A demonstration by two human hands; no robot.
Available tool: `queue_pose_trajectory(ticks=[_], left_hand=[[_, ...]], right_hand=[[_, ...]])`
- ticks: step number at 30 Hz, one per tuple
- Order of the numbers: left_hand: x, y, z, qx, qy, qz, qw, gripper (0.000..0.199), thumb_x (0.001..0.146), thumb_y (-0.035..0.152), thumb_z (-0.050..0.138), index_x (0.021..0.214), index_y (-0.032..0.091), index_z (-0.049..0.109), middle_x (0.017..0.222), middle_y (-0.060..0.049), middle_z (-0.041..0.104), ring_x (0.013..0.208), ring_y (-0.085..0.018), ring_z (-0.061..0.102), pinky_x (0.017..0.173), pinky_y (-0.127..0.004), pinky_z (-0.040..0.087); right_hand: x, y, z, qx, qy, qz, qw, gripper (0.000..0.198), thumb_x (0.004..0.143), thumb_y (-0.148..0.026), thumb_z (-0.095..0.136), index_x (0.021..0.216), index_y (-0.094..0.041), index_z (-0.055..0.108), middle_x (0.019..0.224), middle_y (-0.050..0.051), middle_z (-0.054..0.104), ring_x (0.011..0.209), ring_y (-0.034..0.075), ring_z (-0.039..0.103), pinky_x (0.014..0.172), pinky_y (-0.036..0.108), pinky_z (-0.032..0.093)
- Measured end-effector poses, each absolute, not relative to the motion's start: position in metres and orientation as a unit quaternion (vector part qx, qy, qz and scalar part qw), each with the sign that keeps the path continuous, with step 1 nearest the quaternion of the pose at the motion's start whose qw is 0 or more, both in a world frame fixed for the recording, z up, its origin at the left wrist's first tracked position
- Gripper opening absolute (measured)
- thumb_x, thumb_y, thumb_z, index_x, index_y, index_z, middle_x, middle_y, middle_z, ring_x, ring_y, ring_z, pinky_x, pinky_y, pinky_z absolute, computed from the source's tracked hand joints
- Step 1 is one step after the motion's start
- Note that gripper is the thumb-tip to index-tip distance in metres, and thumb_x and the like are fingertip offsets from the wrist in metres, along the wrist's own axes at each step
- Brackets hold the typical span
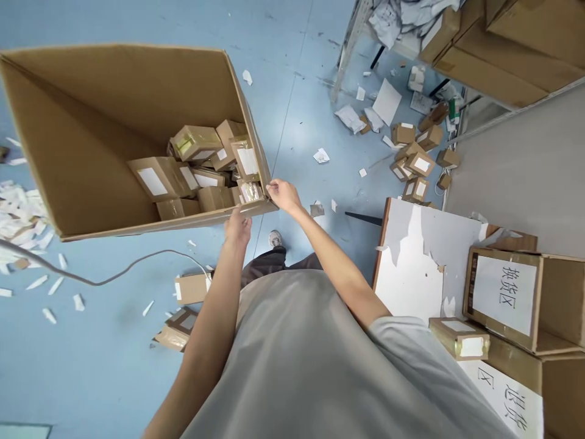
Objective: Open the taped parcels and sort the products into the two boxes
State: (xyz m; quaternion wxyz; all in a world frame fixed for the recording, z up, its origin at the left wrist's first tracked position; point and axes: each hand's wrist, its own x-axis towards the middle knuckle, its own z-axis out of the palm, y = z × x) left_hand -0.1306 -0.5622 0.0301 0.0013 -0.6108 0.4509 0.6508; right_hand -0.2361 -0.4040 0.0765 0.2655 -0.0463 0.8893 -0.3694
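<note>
A large open cardboard box (137, 73) stands at the upper left, with several small taped parcels (155, 177) heaped inside toward its near right corner. Many of the parcels carry white labels. My right hand (284, 195) pinches the rim at that corner, fingers closed on the cardboard. Just left of it, my left hand (238, 227) grips the near rim, its fingertips over the edge beside a plastic-wrapped parcel (250, 192). Part of the left fingers is hidden by the box wall.
Small parcels (418, 163) and paper scraps litter the blue floor at right. A white-topped table (411, 268) stands right of me, near labelled open boxes (505, 292). A grey cable (137, 263) crosses at left above floor parcels (192, 288). A loaded shelf (498, 55) fills the upper right.
</note>
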Motion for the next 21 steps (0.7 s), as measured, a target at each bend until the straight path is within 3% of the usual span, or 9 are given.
queue_pose_trajectory(ticks=[6,10,13,21], left_hand=[[-0.161,-0.599,-0.010,-0.648,0.472,0.597,0.029,0.024,0.101,0.028,0.078,0.110,0.028,0.056,0.118,-0.004,0.072,0.108,-0.016,0.075,0.100,-0.032,0.070],[-0.168,-0.601,-0.027,-0.662,0.477,0.577,0.033,0.027,0.093,0.026,0.081,0.106,0.028,0.058,0.122,-0.006,0.076,0.113,-0.019,0.078,0.101,-0.037,0.072],[-0.170,-0.595,-0.029,-0.672,0.473,0.569,0.026,0.027,0.090,0.017,0.075,0.109,0.027,0.059,0.125,-0.004,0.077,0.120,-0.018,0.078,0.104,-0.035,0.071],[-0.171,-0.554,-0.018,-0.671,0.466,0.575,0.046,0.030,0.103,0.001,0.069,0.126,0.020,0.065,0.145,-0.008,0.074,0.130,-0.015,0.076,0.106,-0.028,0.068]], right_hand=[[-0.284,-0.465,0.025,0.016,0.903,-0.306,0.301,0.041,0.115,-0.051,0.077,0.134,-0.014,0.081,0.136,0.020,0.087,0.139,0.035,0.079,0.123,0.047,0.060],[-0.289,-0.474,0.007,0.033,0.904,-0.259,0.339,0.028,0.115,-0.036,0.074,0.130,-0.014,0.083,0.137,0.021,0.086,0.138,0.036,0.079,0.123,0.050,0.061],[-0.283,-0.468,0.009,0.018,0.909,-0.211,0.360,0.031,0.118,-0.029,0.063,0.133,-0.011,0.084,0.143,0.024,0.084,0.137,0.036,0.080,0.121,0.048,0.060],[-0.262,-0.420,0.024,0.023,0.917,-0.150,0.369,0.040,0.124,-0.033,0.054,0.140,-0.010,0.082,0.146,0.025,0.083,0.139,0.034,0.081,0.116,0.037,0.061]])
